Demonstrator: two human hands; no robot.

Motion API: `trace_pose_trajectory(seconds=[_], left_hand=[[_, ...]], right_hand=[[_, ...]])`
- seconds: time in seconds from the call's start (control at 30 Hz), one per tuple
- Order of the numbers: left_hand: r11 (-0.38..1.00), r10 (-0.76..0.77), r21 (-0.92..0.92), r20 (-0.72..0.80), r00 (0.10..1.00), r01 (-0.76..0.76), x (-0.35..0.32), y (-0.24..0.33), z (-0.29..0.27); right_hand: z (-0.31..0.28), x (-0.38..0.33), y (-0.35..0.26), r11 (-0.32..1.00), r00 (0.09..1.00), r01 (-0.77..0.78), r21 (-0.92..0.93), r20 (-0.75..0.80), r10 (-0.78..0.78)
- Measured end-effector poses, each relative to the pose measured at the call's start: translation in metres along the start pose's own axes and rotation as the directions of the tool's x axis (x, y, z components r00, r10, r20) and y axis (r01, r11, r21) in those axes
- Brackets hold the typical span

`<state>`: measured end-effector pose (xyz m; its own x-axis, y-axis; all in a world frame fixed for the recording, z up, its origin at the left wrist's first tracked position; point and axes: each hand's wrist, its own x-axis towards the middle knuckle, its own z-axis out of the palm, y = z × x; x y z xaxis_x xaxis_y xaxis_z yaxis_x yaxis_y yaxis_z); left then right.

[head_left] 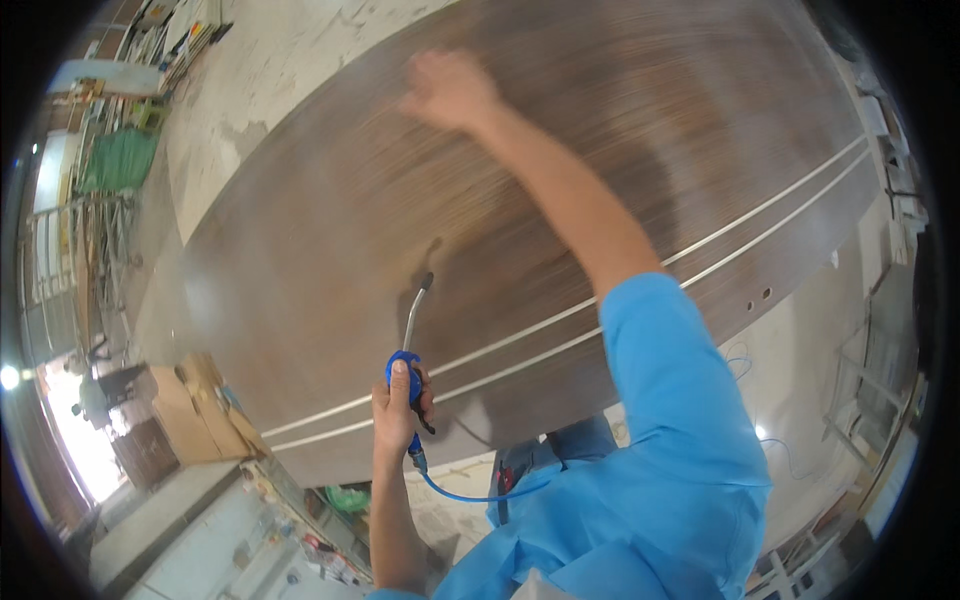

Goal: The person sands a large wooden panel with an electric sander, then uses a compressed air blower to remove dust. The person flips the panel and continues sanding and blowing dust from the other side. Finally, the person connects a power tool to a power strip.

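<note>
Gripping a blue air blow gun (408, 365), the left hand (398, 410) wraps shut around its handle (thumb on top), aiming the metal nozzle (417, 305) at the dark wood panel (330, 250); the right hand (450, 90), blurred and apparently spread flat, rests on the surface farther across.
</note>
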<state>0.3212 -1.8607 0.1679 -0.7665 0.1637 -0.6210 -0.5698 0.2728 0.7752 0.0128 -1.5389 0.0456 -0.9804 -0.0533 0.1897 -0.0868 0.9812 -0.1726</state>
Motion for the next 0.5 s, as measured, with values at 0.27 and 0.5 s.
trace_pose_trajectory(seconds=[0.27,0.5], left_hand=[[0.944,-0.329,0.063,0.079,0.941,0.325,-0.126,-0.098,-0.053],[0.946,-0.306,0.167,0.175,0.936,0.278,-0.225,-0.175,-0.09]], right_hand=[[-0.043,-0.141,0.164,0.896,0.897,-0.441,-0.046,-0.009,0.441],[-0.036,-0.363,0.139,0.743,0.914,-0.39,-0.543,-0.132,0.384]])
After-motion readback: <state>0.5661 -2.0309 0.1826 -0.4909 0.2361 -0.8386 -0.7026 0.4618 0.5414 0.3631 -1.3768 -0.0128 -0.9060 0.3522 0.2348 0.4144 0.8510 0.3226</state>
